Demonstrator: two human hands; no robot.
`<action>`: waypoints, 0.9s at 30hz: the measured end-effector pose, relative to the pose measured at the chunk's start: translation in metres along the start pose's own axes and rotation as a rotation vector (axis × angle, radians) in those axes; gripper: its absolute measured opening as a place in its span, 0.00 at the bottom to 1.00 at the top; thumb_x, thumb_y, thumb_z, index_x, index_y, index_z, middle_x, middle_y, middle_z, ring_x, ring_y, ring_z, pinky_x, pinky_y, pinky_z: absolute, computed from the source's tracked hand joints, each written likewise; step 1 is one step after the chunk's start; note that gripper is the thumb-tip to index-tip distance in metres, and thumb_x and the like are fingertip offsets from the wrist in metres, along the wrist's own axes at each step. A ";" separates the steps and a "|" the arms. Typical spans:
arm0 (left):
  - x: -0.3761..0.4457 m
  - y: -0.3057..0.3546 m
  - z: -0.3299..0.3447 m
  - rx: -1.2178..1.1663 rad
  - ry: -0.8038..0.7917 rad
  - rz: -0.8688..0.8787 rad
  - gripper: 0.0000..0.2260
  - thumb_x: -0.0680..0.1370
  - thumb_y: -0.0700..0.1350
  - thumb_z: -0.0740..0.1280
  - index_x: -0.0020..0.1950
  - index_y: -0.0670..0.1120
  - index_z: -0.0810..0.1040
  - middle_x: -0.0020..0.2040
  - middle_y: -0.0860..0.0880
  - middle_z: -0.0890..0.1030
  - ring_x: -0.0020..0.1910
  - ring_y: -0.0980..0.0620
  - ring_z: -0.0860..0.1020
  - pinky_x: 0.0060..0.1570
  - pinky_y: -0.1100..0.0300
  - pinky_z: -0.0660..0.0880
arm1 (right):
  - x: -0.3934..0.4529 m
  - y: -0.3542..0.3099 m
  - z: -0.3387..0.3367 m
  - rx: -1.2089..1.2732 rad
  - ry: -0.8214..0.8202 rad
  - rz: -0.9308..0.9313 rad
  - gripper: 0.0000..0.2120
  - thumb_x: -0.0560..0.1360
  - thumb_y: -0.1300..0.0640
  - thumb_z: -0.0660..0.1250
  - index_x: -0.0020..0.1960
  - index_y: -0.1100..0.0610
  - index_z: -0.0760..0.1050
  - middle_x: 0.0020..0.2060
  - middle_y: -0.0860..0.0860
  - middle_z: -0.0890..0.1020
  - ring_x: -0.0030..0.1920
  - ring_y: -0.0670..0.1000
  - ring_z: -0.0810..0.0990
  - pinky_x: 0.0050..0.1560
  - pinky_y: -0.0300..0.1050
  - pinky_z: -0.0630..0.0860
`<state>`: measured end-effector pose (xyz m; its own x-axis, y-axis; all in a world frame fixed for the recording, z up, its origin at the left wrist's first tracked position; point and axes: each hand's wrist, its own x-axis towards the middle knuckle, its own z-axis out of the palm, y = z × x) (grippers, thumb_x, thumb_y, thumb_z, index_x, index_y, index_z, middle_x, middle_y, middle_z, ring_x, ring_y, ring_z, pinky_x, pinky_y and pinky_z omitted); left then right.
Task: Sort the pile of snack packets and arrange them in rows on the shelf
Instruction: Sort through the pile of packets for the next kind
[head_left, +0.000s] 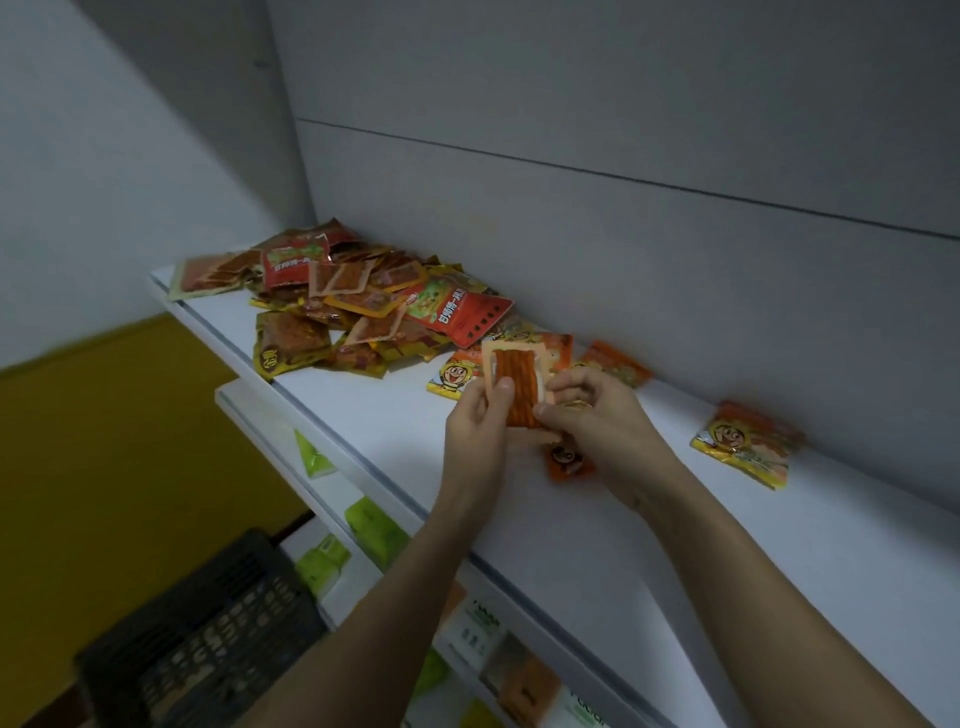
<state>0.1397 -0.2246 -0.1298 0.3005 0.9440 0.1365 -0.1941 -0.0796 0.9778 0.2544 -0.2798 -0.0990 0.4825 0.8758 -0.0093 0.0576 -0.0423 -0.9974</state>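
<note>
pile of snack packets (343, 306): lower packets buried under the upper ones; most print too small to read.
orange packet (569, 462): mostly hidden beneath the right hand (597, 421), only one end showing.
clear packet (517, 387): lower edge covered by the fingers (501, 387) of the left hand (475, 431).
lower shelves (337, 525): below the white shelf (675, 545), packets there blurred, labels unreadable.
dark crate (202, 639): below the white shelf, blurred, cut off by the bottom edge.
forearms: run out of the bottom edge.

Orange clear-edged packet (516, 387) upright above shelf (675, 545); pile (358, 301) left.
</note>
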 end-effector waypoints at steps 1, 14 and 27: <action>0.005 0.005 -0.008 -0.046 0.016 -0.043 0.09 0.84 0.42 0.62 0.53 0.40 0.80 0.42 0.50 0.83 0.43 0.57 0.81 0.46 0.62 0.77 | 0.003 -0.005 0.006 -0.033 -0.028 -0.014 0.11 0.72 0.67 0.73 0.48 0.55 0.75 0.43 0.53 0.79 0.36 0.48 0.80 0.35 0.38 0.75; 0.107 0.061 -0.158 0.046 0.251 -0.155 0.07 0.82 0.41 0.65 0.59 0.47 0.77 0.55 0.44 0.84 0.53 0.46 0.84 0.58 0.47 0.80 | 0.089 -0.039 0.127 -0.414 -0.126 -0.122 0.01 0.78 0.59 0.66 0.47 0.55 0.75 0.39 0.53 0.81 0.38 0.51 0.81 0.42 0.51 0.80; 0.264 0.051 -0.222 0.205 -0.100 -0.215 0.09 0.81 0.38 0.63 0.60 0.46 0.76 0.55 0.40 0.82 0.55 0.40 0.82 0.60 0.39 0.78 | 0.208 -0.034 0.217 -0.924 0.148 0.081 0.03 0.67 0.65 0.74 0.40 0.63 0.83 0.38 0.54 0.83 0.42 0.54 0.82 0.37 0.47 0.78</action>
<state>0.0016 0.0914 -0.0795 0.4068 0.9107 -0.0718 0.0729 0.0460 0.9963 0.1627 0.0082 -0.0826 0.6180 0.7861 -0.0034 0.6595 -0.5209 -0.5419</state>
